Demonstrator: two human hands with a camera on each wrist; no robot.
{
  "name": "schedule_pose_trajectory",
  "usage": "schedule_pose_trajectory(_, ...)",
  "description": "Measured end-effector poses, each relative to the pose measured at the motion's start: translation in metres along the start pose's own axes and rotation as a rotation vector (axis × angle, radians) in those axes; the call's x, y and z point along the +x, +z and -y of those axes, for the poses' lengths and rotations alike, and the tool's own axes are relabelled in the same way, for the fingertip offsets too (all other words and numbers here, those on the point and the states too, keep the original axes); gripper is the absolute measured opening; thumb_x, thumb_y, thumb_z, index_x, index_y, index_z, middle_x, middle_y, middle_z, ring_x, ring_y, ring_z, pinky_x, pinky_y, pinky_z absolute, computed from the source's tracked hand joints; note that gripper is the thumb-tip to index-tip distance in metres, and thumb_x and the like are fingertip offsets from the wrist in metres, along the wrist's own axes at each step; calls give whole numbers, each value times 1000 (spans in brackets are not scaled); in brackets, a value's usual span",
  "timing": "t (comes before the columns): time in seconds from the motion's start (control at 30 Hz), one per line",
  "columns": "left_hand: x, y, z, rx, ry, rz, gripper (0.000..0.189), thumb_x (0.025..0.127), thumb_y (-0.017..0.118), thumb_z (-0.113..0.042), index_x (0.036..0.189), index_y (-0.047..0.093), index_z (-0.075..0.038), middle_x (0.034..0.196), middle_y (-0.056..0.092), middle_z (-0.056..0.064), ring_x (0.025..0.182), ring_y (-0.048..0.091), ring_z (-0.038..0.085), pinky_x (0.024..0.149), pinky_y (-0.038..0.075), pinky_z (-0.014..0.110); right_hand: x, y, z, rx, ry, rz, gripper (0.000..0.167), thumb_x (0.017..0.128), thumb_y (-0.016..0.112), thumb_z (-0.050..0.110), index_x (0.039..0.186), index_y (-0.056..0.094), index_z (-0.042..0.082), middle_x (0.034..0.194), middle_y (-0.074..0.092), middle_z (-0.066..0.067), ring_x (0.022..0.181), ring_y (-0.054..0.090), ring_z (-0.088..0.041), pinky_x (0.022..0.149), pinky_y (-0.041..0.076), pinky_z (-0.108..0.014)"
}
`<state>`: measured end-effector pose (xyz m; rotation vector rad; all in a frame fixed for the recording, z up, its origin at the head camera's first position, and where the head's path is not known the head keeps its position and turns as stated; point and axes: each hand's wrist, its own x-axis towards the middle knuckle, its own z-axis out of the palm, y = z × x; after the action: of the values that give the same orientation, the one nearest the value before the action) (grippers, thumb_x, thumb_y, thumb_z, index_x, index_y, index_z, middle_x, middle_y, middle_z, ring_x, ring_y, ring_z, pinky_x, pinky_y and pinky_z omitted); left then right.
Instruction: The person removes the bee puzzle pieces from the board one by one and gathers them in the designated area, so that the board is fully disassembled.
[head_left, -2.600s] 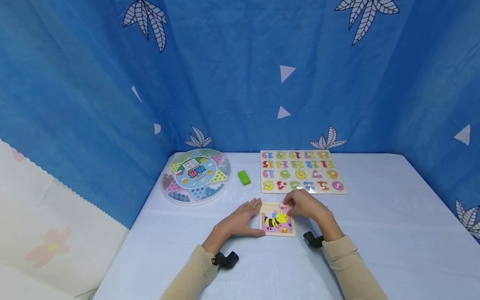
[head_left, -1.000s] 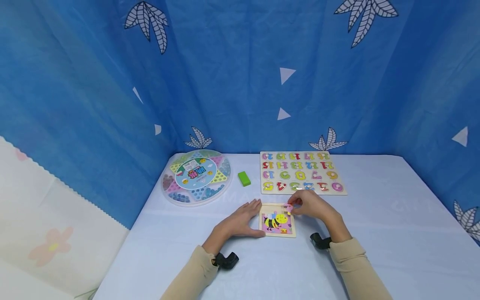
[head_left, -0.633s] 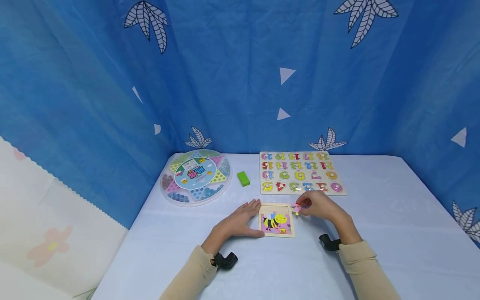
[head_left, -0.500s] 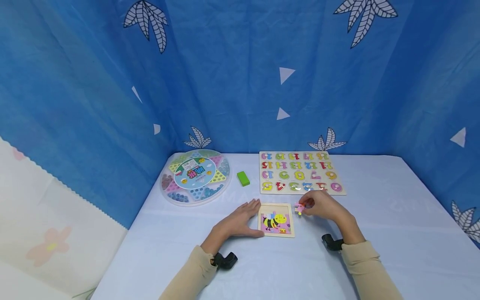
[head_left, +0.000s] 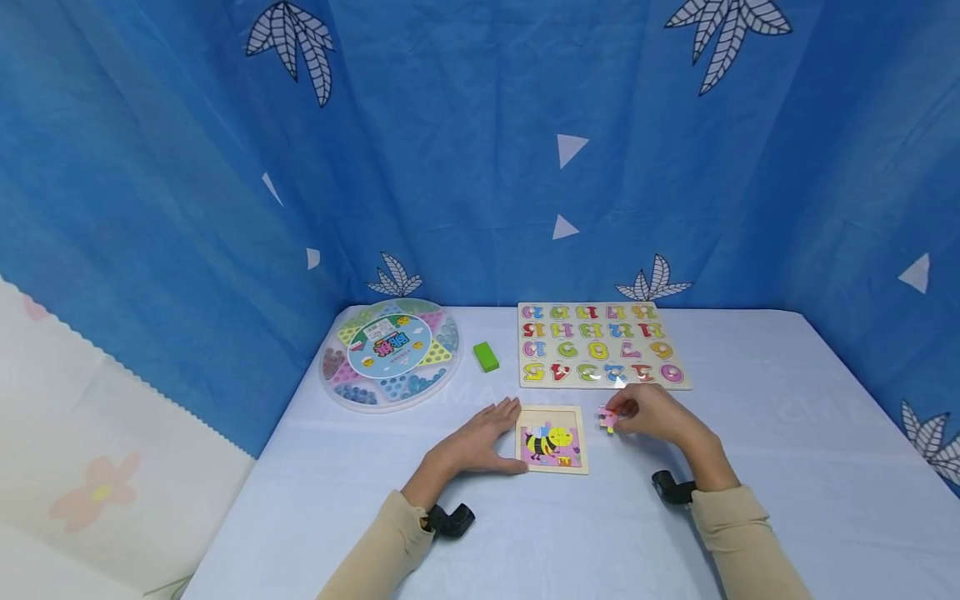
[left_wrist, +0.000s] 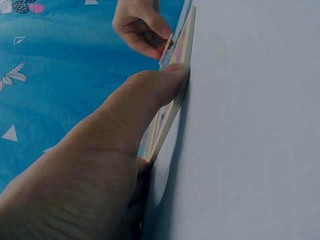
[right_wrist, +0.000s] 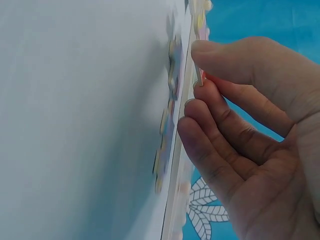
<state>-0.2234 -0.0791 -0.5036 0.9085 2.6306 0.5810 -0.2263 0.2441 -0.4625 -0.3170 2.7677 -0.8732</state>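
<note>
In the head view my left hand rests at the left side of a small wooden jigsaw puzzle frame, fingers outstretched. Its thumb lies on the frame's rim in the left wrist view. A yellow and black bee on pink shows inside the frame, with bare wood along the top. Just right of the frame, my right hand pinches a pink jigsaw piece between thumb and index finger. The right wrist view shows this piece edge-on, tilted up above the table.
Several loose jigsaw pieces lie beyond my right hand, hidden by it in the head view. A number puzzle board is behind. A green block and a round marble game board are at the back left. Blue curtain borders the table.
My right hand has drawn the pink jigsaw piece from the frame's upper right corner out to the right, onto the table side. The left hand keeps its place on the frame.
</note>
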Motion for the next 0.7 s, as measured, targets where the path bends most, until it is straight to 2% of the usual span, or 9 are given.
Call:
schedule_pose_trajectory(0.33,0,-2,0,-6,-1,-5,101,80,66,-62,155,23,-11,165,15,0,153,10,15,126,14,38,-4,-5,-9,-18,10,7,30,76,81,9,104,73,5,90,68,-2,81,57,-15,75,56,-28)
schedule_pose_trajectory(0.7,-1,-1,-2,-11,-21,7,102,80,66,-64,156,22,-13,165,15,-2,153,9,14,126,14,38,-15,-16,-17,-23,58,17,32,77,80,9,107,72,3,94,68,-3,82,55,-17,75,55,-31)
